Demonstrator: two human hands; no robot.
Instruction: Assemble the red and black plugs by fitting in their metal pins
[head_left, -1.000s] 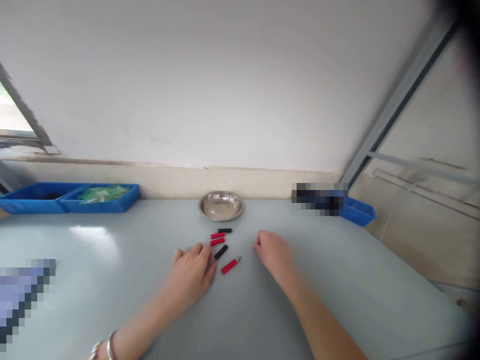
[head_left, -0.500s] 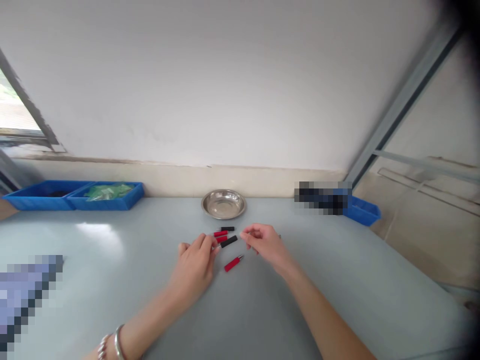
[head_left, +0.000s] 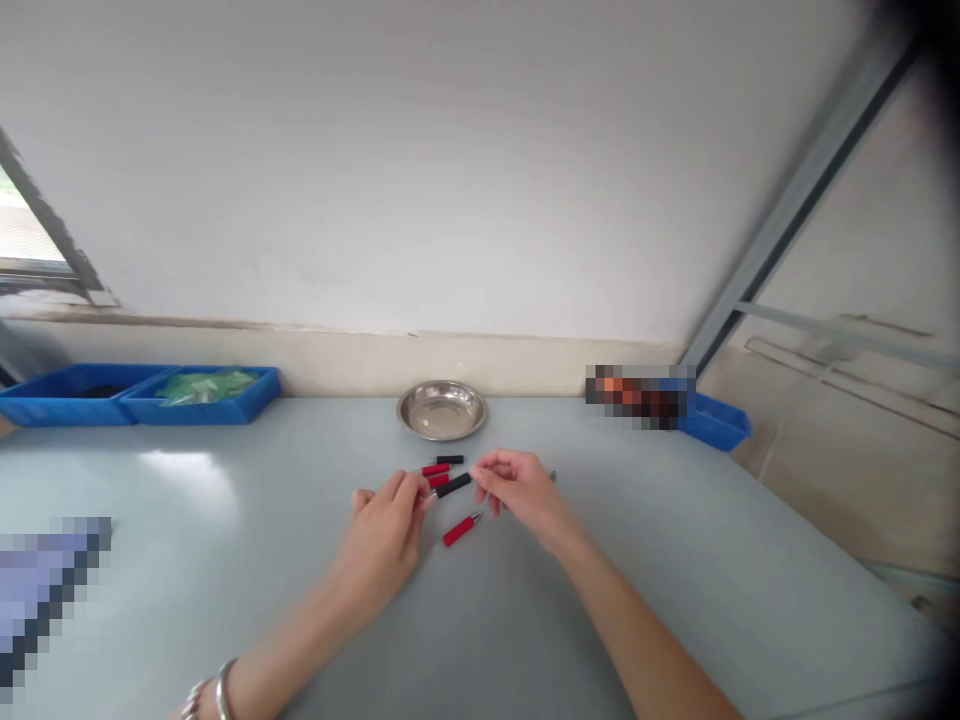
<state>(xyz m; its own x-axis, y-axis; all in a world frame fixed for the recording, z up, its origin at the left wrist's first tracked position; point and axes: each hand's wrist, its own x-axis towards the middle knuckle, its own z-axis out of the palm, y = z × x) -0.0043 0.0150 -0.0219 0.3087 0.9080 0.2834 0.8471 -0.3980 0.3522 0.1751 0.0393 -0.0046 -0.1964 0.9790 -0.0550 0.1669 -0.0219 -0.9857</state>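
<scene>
The black pen barrel [head_left: 454, 486] is held slanted between the two hands above the tabletop [head_left: 465, 620], its right end the higher. The left hand [head_left: 386, 530] pinches its thin left end. The right hand [head_left: 521, 492] has thumb and forefinger drawn together at the other end, touching it; whether they grip the barrel itself or a small part is too fine to tell. Just beyond lie two red pen barrels [head_left: 436, 469], the nearer one partly hidden by the left hand, and another black barrel [head_left: 450, 460]. A red barrel with a silver tip [head_left: 461, 530] lies slanted on the near side. Farther back is the metal dish [head_left: 442, 432], with blue trays [head_left: 251, 405] at the left and a blue bin [head_left: 716, 425] at the right. Compared with a second ago, the right hand has moved in from the right to meet the barrel, which has been raised and turned flatter, while the silver-tipped one lies about where it did.
</scene>
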